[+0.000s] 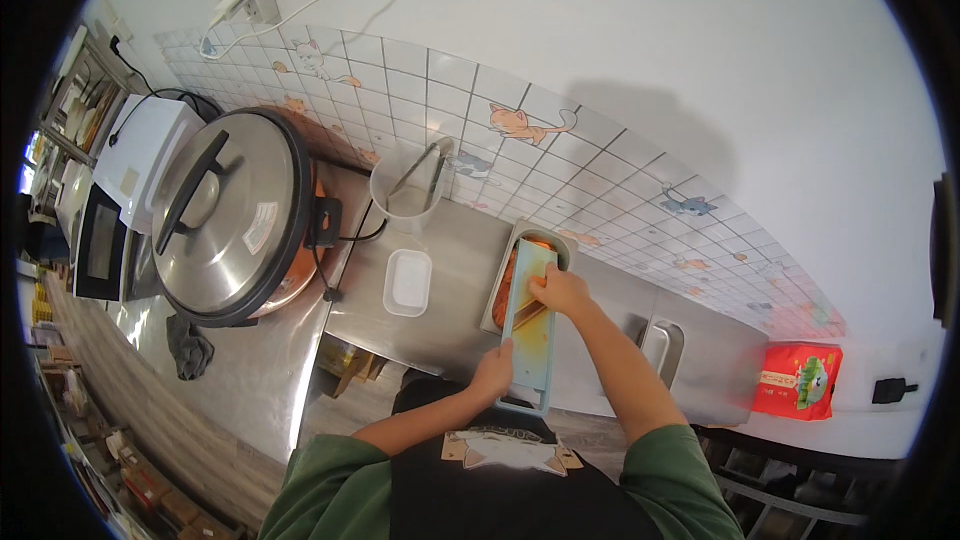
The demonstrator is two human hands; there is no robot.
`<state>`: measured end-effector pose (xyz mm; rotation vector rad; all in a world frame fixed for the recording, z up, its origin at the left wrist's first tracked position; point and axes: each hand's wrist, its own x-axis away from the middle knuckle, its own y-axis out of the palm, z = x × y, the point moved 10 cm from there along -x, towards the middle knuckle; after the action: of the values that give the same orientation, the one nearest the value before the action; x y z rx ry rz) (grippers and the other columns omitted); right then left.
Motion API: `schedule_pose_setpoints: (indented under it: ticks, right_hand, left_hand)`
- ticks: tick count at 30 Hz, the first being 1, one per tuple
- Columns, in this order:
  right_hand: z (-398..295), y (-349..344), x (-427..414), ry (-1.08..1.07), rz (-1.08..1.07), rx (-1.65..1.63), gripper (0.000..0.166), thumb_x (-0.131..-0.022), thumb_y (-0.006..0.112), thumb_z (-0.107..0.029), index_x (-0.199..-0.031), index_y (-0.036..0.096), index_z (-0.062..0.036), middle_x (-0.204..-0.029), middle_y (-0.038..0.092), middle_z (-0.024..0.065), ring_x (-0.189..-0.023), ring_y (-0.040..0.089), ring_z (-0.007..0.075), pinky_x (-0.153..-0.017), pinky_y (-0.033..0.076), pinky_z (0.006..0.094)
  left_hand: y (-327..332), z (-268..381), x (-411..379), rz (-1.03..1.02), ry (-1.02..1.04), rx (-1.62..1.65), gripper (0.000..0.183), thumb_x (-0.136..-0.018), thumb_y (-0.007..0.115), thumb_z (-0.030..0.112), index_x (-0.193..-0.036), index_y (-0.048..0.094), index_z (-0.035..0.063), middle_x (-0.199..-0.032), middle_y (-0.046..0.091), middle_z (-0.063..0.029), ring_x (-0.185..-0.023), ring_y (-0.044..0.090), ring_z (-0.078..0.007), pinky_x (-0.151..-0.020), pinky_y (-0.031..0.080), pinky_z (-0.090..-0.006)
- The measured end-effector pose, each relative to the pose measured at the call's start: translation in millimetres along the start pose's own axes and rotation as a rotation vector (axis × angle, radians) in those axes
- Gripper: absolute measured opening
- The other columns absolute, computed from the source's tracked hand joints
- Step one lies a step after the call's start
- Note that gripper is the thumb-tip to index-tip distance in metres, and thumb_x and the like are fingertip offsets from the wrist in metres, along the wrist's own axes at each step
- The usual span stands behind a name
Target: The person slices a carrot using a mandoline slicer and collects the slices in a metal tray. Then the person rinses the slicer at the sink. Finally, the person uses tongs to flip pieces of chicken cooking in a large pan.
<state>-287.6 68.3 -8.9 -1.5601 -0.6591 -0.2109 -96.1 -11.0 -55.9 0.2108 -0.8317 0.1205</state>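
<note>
A light blue handheld slicer board (534,360) with orange-yellow stains lies slantwise over a steel food pan (491,307). Its blade slot runs across the middle. My left hand (493,373) grips the board's left edge near the handle end. My right hand (561,289) is on the upper part of the board, with a bit of orange food, seemingly carrot, at its fingertips. Orange shredded or sliced food (504,300) shows in the pan beside and beyond the board. The board hides much of the pan's inside.
Left of the pan are a small white tray (407,283) and a clear plastic container (409,199) holding tongs. A large lidded cooker (232,217) and dark cloth (188,347) stand farther left. On the right are a steel lid (661,352) and red packet (798,381). A tiled wall borders the counter.
</note>
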Motion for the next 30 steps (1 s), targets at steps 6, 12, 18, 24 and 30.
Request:
schedule_pose_setpoints:
  ticks: [6,12,18,24,30]
  right_hand:
    - [-47,-12,105,-0.293,0.112,0.047,0.034,-0.082,0.047,-0.040,-0.080,0.050,-0.0061,-0.063,0.059,0.0161,-0.060,0.058,0.0331,-0.054,0.044,0.0444]
    - [-61,3,108,-0.446,0.340,0.141,0.025,-0.082,0.048,-0.030,-0.070,0.049,-0.0073,-0.054,0.055,0.0129,-0.048,0.056,0.0303,-0.043,0.043,0.0436]
    - [-29,7,10,-0.278,0.482,0.195,0.023,-0.084,0.043,-0.025,-0.071,0.049,-0.0070,-0.053,0.057,0.0139,-0.048,0.058,0.0308,-0.046,0.047,0.0436]
    - [-24,-7,-17,-0.146,0.150,0.203,0.025,-0.083,0.042,-0.027,-0.086,0.053,-0.0048,-0.075,0.064,0.0142,-0.069,0.063,0.0303,-0.062,0.049,0.0432]
    - [-1,-2,-20,0.016,0.006,0.039,0.044,-0.081,0.038,-0.041,-0.097,0.054,-0.0034,-0.084,0.063,0.0188,-0.084,0.061,0.0317,-0.072,0.047,0.0420]
  left_hand:
    - [-1,1,-2,-0.014,0.007,-0.077,0.059,-0.090,0.031,0.047,-0.085,0.054,-0.0073,-0.063,0.055,-0.0177,-0.044,0.054,-0.0272,-0.042,0.044,-0.0369]
    - [-3,3,5,0.008,-0.026,-0.113,0.060,-0.090,0.030,0.047,-0.085,0.054,-0.0075,-0.065,0.055,-0.0196,-0.046,0.055,-0.0295,-0.043,0.044,-0.0374]
    - [0,-15,-14,0.010,0.106,-0.066,0.057,-0.091,0.030,0.045,-0.082,0.053,-0.0067,-0.063,0.054,-0.0180,-0.044,0.054,-0.0280,-0.041,0.043,-0.0370]
    - [0,-11,-7,-0.062,-0.010,-0.010,0.055,-0.092,0.031,0.046,-0.076,0.051,-0.0036,-0.053,0.048,-0.0106,-0.036,0.047,-0.0220,-0.037,0.039,-0.0348]
    - [2,0,-1,-0.053,-0.015,0.002,0.055,-0.091,0.031,0.046,-0.078,0.050,-0.0036,-0.053,0.047,-0.0089,-0.036,0.046,-0.0202,-0.036,0.038,-0.0332]
